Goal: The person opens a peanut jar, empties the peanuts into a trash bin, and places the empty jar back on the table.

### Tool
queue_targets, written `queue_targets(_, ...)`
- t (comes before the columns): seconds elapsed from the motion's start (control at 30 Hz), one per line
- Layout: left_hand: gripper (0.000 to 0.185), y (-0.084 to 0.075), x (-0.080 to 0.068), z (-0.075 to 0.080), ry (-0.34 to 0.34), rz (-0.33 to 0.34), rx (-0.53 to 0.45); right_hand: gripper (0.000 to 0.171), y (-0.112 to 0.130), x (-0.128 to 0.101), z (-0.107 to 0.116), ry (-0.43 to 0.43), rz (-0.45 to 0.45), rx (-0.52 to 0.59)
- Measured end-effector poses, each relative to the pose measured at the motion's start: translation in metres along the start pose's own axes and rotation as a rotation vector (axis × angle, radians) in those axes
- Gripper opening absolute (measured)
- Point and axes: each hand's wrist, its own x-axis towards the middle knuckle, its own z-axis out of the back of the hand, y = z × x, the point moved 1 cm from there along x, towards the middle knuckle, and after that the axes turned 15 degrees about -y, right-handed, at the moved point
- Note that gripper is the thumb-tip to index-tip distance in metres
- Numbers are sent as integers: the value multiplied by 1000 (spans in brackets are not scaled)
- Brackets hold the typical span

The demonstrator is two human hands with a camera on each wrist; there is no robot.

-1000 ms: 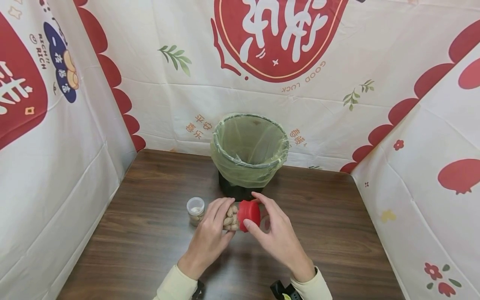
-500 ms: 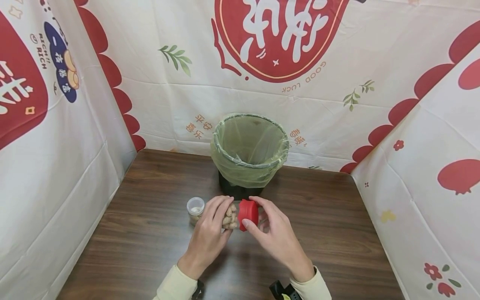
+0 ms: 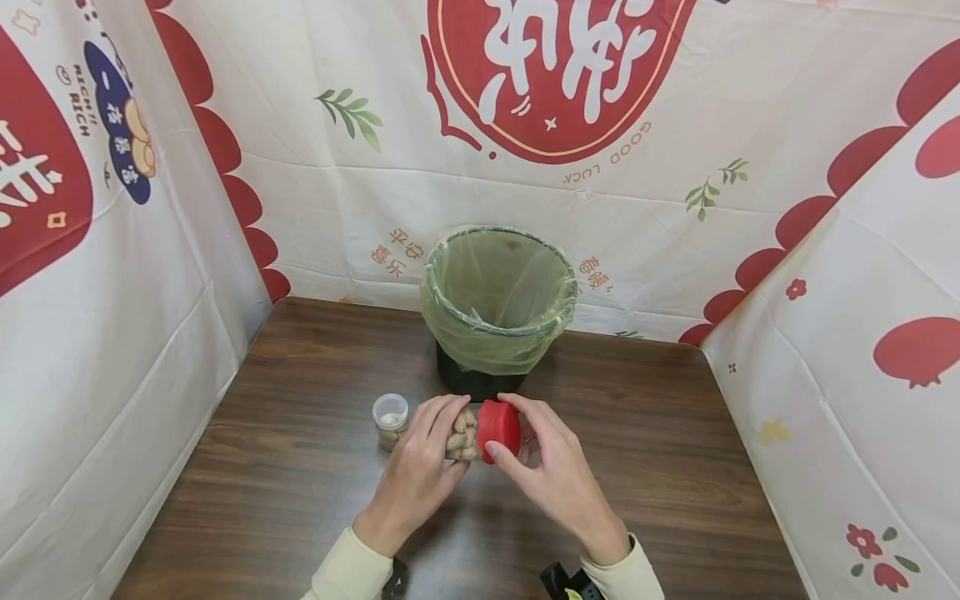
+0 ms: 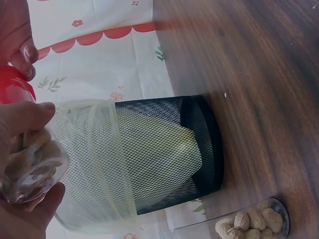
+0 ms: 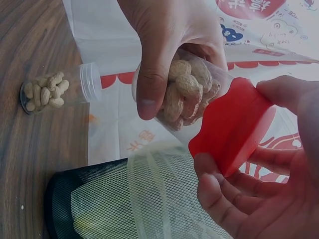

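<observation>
Head view is showing both hands meeting over the table (image 3: 285, 467), just at six o'clock from the mesh bin (image 3: 498, 308). The left hand (image 3: 420, 475) is wrapping its fingers and thumb around a clear jar of peanuts (image 3: 462, 433), tipped nearly on its side with its mouth pointing toward three o'clock. The right hand (image 3: 551, 471) is pinching the red lid (image 3: 498, 429) between thumb and fingertips.

To work the lid well, the left hand should probably be clamping the jar firmly near its shoulder while the right is turning squarely around the jar's axis; tilting the mouth upward would likely be keeping peanuts from spilling.

From the right wrist, the jar (image 5: 192, 92) is looking transparent and packed with unshelled peanuts, and the lid (image 5: 232, 127) is looking glossy and angular. A second small peanut jar (image 3: 391, 419), without a lid, is standing at nine o'clock from the hands. The bin is wearing a pale green liner (image 3: 497, 283).
</observation>
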Motion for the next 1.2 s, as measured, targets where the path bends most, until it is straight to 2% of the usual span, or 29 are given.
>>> queue_targets(0.23, 77, 0, -1, -2, -25, -3, -8, 59, 0, 1, 0, 13, 7, 2)
queue_targets(0.57, 76, -1, 0, 1, -89, -68, 0, 54, -2, 1, -1, 20, -22, 11)
queue_targets(1.0, 80, -1, -1, 1, -85, -61, -5, 52, -3, 0, -1, -1, -6, 34)
queue_targets(1.2, 81, -2, -1, 1, -73, -40, -15, 58, -1, 0, 0, 12, 75, 10)
